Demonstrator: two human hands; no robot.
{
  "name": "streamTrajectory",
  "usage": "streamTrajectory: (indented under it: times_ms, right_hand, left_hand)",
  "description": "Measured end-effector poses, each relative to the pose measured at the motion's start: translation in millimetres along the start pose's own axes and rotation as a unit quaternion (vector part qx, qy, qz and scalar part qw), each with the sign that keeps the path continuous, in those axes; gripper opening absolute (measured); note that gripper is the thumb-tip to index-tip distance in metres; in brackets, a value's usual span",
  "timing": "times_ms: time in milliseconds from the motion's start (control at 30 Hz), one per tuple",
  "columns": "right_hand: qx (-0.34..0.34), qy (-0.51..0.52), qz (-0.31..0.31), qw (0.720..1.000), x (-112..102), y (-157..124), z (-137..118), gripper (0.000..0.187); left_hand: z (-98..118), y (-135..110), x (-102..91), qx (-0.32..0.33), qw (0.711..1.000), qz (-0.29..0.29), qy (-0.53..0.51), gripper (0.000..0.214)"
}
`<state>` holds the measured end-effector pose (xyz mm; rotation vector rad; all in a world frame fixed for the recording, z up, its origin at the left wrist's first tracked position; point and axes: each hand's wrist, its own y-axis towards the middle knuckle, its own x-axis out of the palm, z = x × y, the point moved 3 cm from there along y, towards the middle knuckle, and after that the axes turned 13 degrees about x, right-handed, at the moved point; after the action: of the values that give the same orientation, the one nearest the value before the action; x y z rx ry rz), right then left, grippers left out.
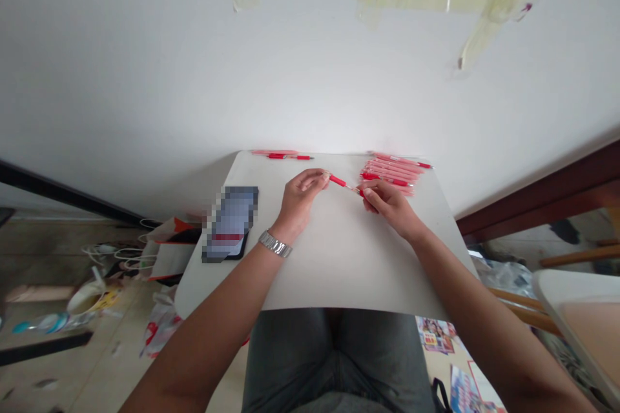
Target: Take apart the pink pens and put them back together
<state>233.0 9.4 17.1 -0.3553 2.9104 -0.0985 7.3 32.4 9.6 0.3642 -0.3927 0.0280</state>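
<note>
A red pen point(338, 180) is held between my two hands, slanting down to the right above the white table point(339, 258). My left hand point(304, 192), with a metal watch on the wrist, pinches its left end. The fingers of my right hand point(385, 202) are closed on its other end. Whether the pen is in one piece or parted in the middle I cannot tell. Just beyond my right hand lies a pile of red pens in pinkish clear sleeves point(394, 171). Near the wall, a red pen point(290, 157) lies beside a pinkish sleeve at the table's back left.
A phone point(232, 222) with a blurred screen lies at the table's left side. The wall point(310, 77) stands right behind the table. Bags point(169, 248) and a bottle point(48, 322) are on the floor at left. A chair point(581, 310) stands at right.
</note>
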Motion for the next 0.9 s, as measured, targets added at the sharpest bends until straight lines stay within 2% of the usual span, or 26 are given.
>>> streamTrajectory:
  times_ms: [167,433,633,767,900]
  right_hand:
    - [-0.001,0.077,0.062,0.995,-13,4,6,0.041]
    - [-0.007,0.135,0.124,0.983,-21,11,11,0.037]
    - [0.006,0.124,0.082,0.989,-19,10,13,0.036]
    - [0.015,0.125,0.045,0.991,-15,9,15,0.033]
    - [0.018,0.11,0.025,0.993,-12,8,15,0.036]
  left_hand:
    - [-4,0,-2.4,-0.033,0.999,0.007,0.002,0.031]
    - [-5,-7,4.4,-0.106,0.99,-0.098,-0.005,0.034]
    - [0,-12,9.5,-0.144,0.972,-0.184,-0.007,0.038]
    - [2,-16,14.9,-0.141,0.957,-0.252,0.03,0.037]
    - [2,-21,20.0,-0.153,0.938,-0.309,0.023,0.04]
